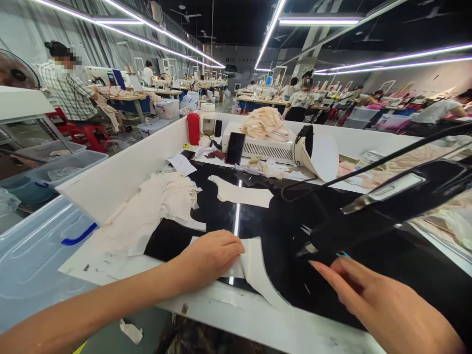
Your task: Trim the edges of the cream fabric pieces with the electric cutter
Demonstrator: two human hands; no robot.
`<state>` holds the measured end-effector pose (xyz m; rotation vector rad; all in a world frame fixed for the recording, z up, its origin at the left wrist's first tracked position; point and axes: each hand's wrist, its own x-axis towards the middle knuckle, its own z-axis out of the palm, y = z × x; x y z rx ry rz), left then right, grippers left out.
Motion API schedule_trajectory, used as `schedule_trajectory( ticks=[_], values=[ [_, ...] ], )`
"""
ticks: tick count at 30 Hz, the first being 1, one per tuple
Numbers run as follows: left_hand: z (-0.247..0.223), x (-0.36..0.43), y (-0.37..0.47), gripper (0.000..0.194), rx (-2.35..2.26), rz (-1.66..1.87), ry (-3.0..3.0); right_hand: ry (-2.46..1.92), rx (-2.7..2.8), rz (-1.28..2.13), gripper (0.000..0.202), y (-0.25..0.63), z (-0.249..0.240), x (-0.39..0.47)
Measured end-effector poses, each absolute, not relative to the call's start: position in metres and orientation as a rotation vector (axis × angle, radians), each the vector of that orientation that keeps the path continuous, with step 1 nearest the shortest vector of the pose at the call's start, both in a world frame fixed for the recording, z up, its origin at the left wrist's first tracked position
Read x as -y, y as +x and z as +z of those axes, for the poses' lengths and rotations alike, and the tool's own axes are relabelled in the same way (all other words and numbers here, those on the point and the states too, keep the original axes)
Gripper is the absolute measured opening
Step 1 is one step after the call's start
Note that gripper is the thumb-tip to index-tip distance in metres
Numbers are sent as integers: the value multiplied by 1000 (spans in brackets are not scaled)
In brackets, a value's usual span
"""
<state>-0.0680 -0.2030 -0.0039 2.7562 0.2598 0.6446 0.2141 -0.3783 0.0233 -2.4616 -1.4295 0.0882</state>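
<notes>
My left hand (211,256) lies over a cream fabric piece (254,260) with a curved edge at the front of the black glossy work surface. Its fingers are curled and closed on the piece. My right hand (379,300) hovers to the right, apart from the fabric, with fingers drawn together. A small teal thing (342,254) pokes out by its fingers; the rest of it is hidden. Farther back, a second cream fabric piece (241,191) lies flat. To the left, a fanned stack of cream pieces (158,206) spreads over the table edge.
A black machine arm (413,201) with a metal plate reaches in from the right. Behind stand a white box (258,148) topped with fabric, a phone (235,148), a red bottle (193,129) and a white visor (313,153). White boards (129,167) border the table. Co-workers sit beyond.
</notes>
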Motion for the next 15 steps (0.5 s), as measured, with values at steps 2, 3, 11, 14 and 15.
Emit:
schedule_trajectory(
  ticks=[2, 3, 11, 14, 15],
  values=[
    [-6, 205, -75, 20, -233, 600, 2760, -2333, 1606, 125, 58, 201, 13, 387],
    [-8, 206, -77, 19, -214, 587, 2766, -2196, 1719, 108, 50, 192, 9, 390],
    [-19, 212, -88, 12, -171, 616, 2835, -1588, 2200, -256, 24, 136, -18, 370],
    [-17, 209, -94, 16, -164, 607, 2834, -1651, 2201, -197, 22, 136, -25, 367],
    [-16, 208, -96, 17, -166, 591, 2827, -1662, 2194, -174, 21, 137, -25, 367]
  ],
)
